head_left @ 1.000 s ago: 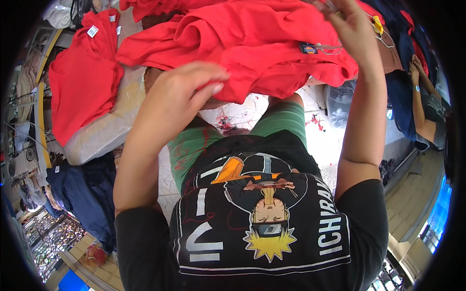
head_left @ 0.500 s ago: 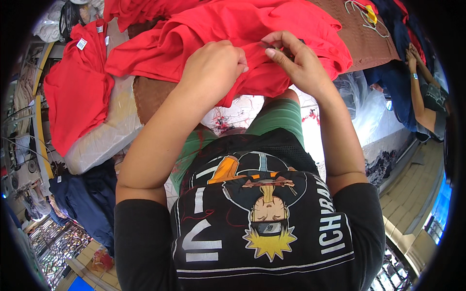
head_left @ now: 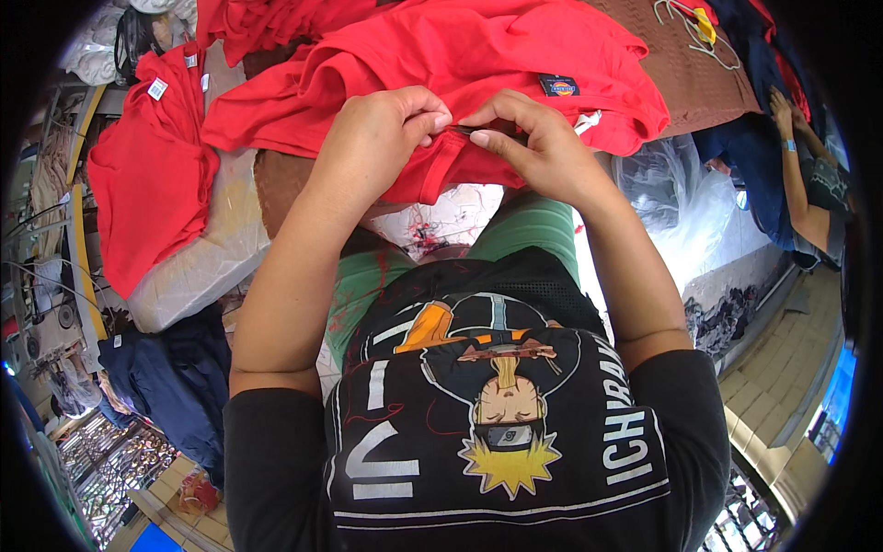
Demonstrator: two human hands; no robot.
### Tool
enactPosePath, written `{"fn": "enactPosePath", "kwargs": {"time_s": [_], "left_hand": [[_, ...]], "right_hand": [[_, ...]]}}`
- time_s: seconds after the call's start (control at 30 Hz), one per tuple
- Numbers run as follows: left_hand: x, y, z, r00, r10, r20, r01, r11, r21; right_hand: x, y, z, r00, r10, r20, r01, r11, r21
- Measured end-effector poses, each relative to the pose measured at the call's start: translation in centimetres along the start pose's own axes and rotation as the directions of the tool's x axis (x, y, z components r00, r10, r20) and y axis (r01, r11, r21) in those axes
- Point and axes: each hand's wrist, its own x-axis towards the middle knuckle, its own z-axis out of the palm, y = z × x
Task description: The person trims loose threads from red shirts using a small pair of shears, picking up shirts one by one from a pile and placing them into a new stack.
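A red garment (head_left: 497, 55) lies heaped over the brown-covered surface, its near edge hanging toward my lap. My left hand (head_left: 382, 133) is closed in a pinch on this garment's cloth near its front edge. Close beside it, my right hand (head_left: 538, 143) holds a small pair of dark metal thread snips (head_left: 467, 129) between thumb and fingers. The tips of the snips point at the cloth by my left fingertips; any thread there is too fine to make out. A dark woven label (head_left: 559, 86) and a white tag or drawstring (head_left: 587, 120) show on the red cloth.
More red garments (head_left: 152, 175) with white tags lie at left on a plastic-wrapped pad (head_left: 198, 276). Navy clothing (head_left: 170, 377) hangs below. A clear plastic bag (head_left: 676, 193) is at right, near another person's arms (head_left: 793, 175) over dark cloth. White cord (head_left: 708, 41) lies at upper right.
My hands have moved slightly left and toward me, with the right hand nearer the left. The dark label and white piece on the garment now show beyond my right hand.
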Motion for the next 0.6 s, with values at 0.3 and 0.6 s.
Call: {"fn": "enactPosePath", "kwargs": {"time_s": [0.3, 0.6], "left_hand": [[-0.4, -0.2, -0.3, 0.98, 0.185, -0.07, -0.187, 0.982, -0.023], [-5.4, 2.5, -7.4, 0.725, 0.591, 0.353, -0.327, 0.746, -0.58]], "right_hand": [[0.4, -0.3, 0.4, 0.995, -0.096, -0.016, 0.091, 0.977, -0.194], [-0.4, -0.1, 0.3, 0.998, -0.069, -0.004, 0.067, 0.984, -0.166]]}}
